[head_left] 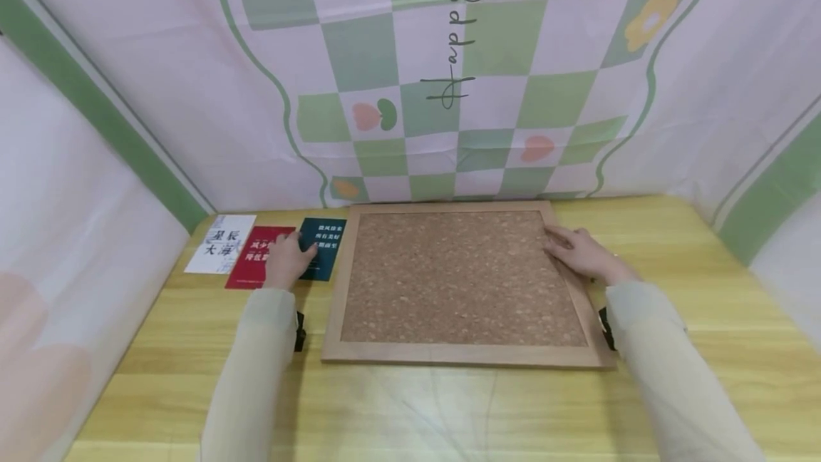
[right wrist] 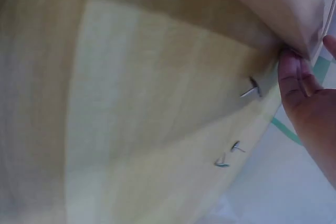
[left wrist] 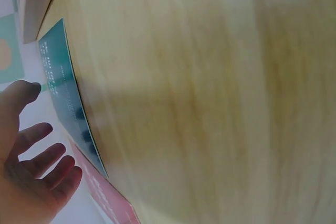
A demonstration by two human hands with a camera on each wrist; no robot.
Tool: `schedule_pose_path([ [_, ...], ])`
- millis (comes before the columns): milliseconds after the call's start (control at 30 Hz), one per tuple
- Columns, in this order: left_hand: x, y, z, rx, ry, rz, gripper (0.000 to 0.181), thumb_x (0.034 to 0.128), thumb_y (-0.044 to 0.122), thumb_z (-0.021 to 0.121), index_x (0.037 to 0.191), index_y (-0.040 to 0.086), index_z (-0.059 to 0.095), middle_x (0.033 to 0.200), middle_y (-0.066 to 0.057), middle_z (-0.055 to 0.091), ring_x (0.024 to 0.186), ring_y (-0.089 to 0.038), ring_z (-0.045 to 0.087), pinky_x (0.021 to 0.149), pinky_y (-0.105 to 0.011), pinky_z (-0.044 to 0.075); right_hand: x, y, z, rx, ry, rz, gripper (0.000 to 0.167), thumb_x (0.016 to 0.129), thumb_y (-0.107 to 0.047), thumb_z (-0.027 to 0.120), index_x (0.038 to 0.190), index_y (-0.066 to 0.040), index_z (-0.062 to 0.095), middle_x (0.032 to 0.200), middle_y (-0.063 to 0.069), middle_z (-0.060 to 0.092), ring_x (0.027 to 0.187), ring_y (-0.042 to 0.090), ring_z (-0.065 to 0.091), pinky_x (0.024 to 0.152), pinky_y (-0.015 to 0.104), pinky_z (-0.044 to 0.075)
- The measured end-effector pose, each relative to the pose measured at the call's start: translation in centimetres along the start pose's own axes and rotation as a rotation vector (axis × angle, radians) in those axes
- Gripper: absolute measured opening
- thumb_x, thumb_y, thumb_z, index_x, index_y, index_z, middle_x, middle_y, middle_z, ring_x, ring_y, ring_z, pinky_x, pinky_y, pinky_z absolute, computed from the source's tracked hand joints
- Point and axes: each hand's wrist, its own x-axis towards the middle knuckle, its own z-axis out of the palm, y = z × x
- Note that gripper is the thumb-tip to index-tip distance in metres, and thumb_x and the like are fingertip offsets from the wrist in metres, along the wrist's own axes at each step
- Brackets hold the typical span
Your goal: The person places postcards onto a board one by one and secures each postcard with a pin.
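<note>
A cork board (head_left: 462, 284) with a light wooden frame lies flat on the table. My right hand (head_left: 586, 255) holds its right edge near the upper corner; in the right wrist view that hand (right wrist: 312, 100) has fingertips against the board's side (right wrist: 286, 3). Above the red card (head_left: 246, 273) and the teal card (head_left: 327, 259) is my left hand (head_left: 288, 259), its fingers loosely bent. Seen from the left wrist, the hand (left wrist: 34, 163) is empty with fingers apart, beside the teal card (left wrist: 65, 87) and the red card (left wrist: 107, 198).
A white card (head_left: 214, 244) with dark characters lies left of the red one. Several metal pushpins, among them one (right wrist: 253, 87) near the right hand, lie on the table (right wrist: 131, 129) right of the board. A patterned cloth (head_left: 436, 55) hangs behind the table.
</note>
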Motion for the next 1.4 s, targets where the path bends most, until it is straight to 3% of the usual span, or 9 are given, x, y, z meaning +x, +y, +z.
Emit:
schedule_pose_path([
  [433, -0.27, -0.26, 0.16, -0.012, 0.000, 0.029, 0.058, 0.0967, 0.030, 0.053, 0.139, -0.007, 0.040, 0.137, -0.032, 0.042, 0.125, -0.043, 0.042, 0.106, -0.054, 0.039, -0.79, 0.19, 0.22, 0.148, -0.024, 0.041, 0.061, 0.104, -0.030, 0.037, 0.148, 0.007, 0.018, 0.142, 0.046, 0.014, 0.128, 0.060, 0.014, 0.101, 0.072, 0.020],
  [733, 0.15, -0.25, 0.38, -0.029, 0.000, 0.003, 0.055, 0.0946, 0.025, 0.056, 0.137, -0.007, 0.042, 0.133, -0.031, 0.043, 0.119, -0.042, 0.044, 0.104, -0.053, 0.041, -0.76, 0.54, 0.27, 0.149, -0.031, 0.052, 0.060, 0.104, -0.028, 0.036, 0.149, 0.006, 0.015, 0.139, 0.047, 0.014, 0.126, 0.060, 0.017, 0.099, 0.072, 0.023],
  [900, 0.17, -0.24, 0.64, -0.030, -0.011, -0.024, 0.064, 0.0928, 0.031, 0.060, 0.140, -0.007, 0.039, 0.137, -0.031, 0.040, 0.124, -0.042, 0.041, 0.106, -0.053, 0.039, -0.71, 0.40, 0.32, 0.135, -0.032, 0.063, 0.058, 0.104, -0.025, 0.036, 0.149, 0.006, 0.015, 0.134, 0.045, 0.020, 0.122, 0.056, 0.023, 0.098, 0.070, 0.026],
  [1200, -0.27, 0.14, 0.67, -0.015, 0.002, -0.033, 0.069, 0.0908, 0.035, 0.064, 0.136, -0.011, 0.039, 0.135, -0.035, 0.041, 0.123, -0.047, 0.042, 0.103, -0.055, 0.041, -0.73, 0.45, 0.33, 0.167, -0.039, 0.069, 0.059, 0.104, -0.023, 0.037, 0.149, 0.006, 0.013, 0.139, 0.048, 0.011, 0.127, 0.061, 0.014, 0.100, 0.072, 0.022],
  [1400, -0.02, 0.01, 0.73, -0.001, -0.005, -0.066, 0.068, 0.0907, 0.034, 0.064, 0.132, -0.015, 0.042, 0.133, -0.036, 0.045, 0.124, -0.048, 0.042, 0.106, -0.055, 0.039, -0.81, 0.27, 0.34, 0.145, -0.038, 0.061, 0.058, 0.104, -0.022, 0.036, 0.149, 0.006, 0.014, 0.138, 0.045, 0.017, 0.125, 0.058, 0.019, 0.099, 0.071, 0.024],
])
